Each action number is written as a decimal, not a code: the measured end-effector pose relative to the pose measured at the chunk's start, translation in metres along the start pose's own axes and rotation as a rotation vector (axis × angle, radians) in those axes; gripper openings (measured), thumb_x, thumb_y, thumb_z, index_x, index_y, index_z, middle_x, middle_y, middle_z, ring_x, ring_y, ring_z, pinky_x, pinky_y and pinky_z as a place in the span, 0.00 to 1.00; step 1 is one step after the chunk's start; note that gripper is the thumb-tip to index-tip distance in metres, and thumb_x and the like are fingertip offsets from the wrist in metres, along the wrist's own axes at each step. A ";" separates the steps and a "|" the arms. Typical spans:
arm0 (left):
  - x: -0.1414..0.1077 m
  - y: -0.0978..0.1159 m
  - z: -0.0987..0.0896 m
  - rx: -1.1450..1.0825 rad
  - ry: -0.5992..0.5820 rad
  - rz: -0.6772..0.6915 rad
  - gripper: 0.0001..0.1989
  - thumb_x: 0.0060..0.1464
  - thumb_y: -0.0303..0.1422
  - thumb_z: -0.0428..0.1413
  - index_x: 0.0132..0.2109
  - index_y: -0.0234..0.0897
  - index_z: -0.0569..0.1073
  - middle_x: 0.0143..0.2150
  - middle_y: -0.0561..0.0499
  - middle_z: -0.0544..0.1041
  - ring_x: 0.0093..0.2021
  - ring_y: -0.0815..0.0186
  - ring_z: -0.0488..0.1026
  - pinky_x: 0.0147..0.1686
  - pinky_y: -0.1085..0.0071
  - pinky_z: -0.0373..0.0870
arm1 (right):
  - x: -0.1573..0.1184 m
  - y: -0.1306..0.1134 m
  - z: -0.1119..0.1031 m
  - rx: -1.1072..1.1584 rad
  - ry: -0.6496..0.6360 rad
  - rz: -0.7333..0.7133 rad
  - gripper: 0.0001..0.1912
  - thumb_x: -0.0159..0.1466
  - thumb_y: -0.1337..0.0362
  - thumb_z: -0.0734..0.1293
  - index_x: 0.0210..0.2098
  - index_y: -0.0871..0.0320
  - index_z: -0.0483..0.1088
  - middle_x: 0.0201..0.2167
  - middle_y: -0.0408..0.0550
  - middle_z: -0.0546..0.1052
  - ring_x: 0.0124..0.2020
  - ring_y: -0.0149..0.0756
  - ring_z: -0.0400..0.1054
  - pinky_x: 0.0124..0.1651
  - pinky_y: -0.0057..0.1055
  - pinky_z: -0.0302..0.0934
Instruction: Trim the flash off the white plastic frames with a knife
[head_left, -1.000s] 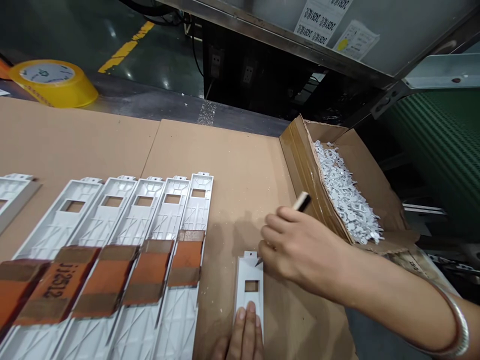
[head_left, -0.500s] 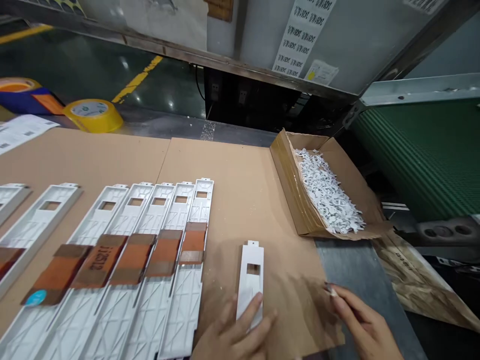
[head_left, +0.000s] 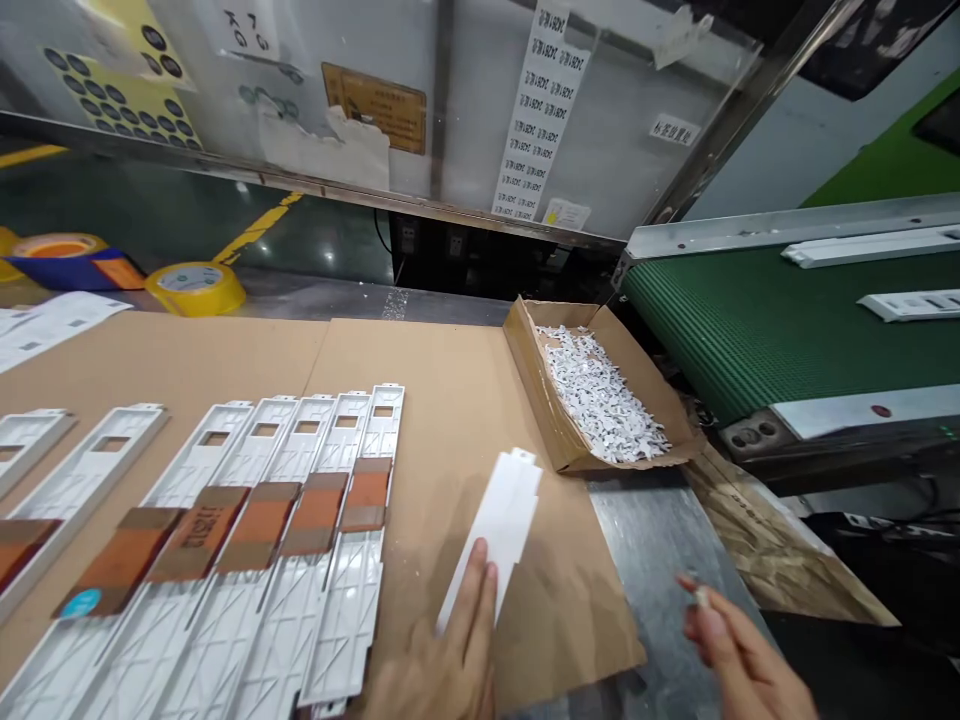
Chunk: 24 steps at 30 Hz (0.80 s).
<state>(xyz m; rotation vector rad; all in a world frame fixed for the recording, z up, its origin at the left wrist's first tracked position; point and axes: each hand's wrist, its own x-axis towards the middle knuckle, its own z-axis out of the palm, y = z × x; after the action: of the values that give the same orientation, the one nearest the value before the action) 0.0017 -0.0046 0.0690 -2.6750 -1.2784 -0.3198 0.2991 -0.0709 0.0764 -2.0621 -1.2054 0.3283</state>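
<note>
White strip point(head_left: 501, 512) sits beneath the left hand point(head_left: 444, 655), reaching forward and right of it; whether it lies flat or is raised, I cannot tell. Largest nearby is the green conveyor belt point(head_left: 720, 335), well ahead of the right hand point(head_left: 742, 650). A cardboard sheet point(head_left: 442, 400) spreads under and beyond the left hand. Left of that hand, 5 ribbed panels point(head_left: 341, 610) lie side by side, each crossed by an orange-brown block point(head_left: 367, 495). Ahead and left of the right hand, an open box point(head_left: 531, 390) holds small white pieces point(head_left: 600, 395). 2 extended left fingers rest on the strip; the thumb is hidden, so I cannot tell whether it grips. The right hand pinches something small and pale point(head_left: 701, 597), too blurred to name. Light fingertip pressure could let the strip swivel; swung left, it could knock the nearest panel and shift its block.
</note>
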 end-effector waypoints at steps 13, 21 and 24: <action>-0.035 0.040 0.035 0.069 -0.236 -0.177 0.27 0.39 0.34 0.61 0.51 0.35 0.74 0.55 0.40 0.68 0.16 0.66 0.67 0.13 0.69 0.67 | -0.016 -0.084 0.120 -0.399 -0.395 -0.743 0.16 0.70 0.61 0.51 0.39 0.55 0.68 0.27 0.45 0.74 0.27 0.35 0.70 0.27 0.29 0.60; -0.035 0.036 0.035 0.042 -0.200 -0.174 0.26 0.41 0.40 0.61 0.49 0.37 0.75 0.53 0.44 0.72 0.14 0.70 0.63 0.10 0.72 0.63 | -0.007 -0.100 0.127 -0.438 -0.402 -0.835 0.20 0.71 0.61 0.48 0.35 0.56 0.68 0.26 0.45 0.74 0.24 0.33 0.68 0.27 0.28 0.57; -0.036 0.035 0.036 0.046 -0.193 -0.166 0.26 0.42 0.43 0.61 0.49 0.38 0.75 0.53 0.45 0.72 0.14 0.71 0.63 0.09 0.73 0.62 | -0.006 -0.103 0.127 -0.452 -0.406 -0.836 0.21 0.71 0.60 0.48 0.35 0.57 0.69 0.26 0.46 0.74 0.22 0.33 0.67 0.25 0.28 0.57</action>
<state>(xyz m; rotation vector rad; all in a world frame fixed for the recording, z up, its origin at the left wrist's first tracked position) 0.0116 -0.0451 0.0232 -2.6193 -1.5469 -0.0518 0.1602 0.0135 0.0560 -1.6588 -2.4325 0.0648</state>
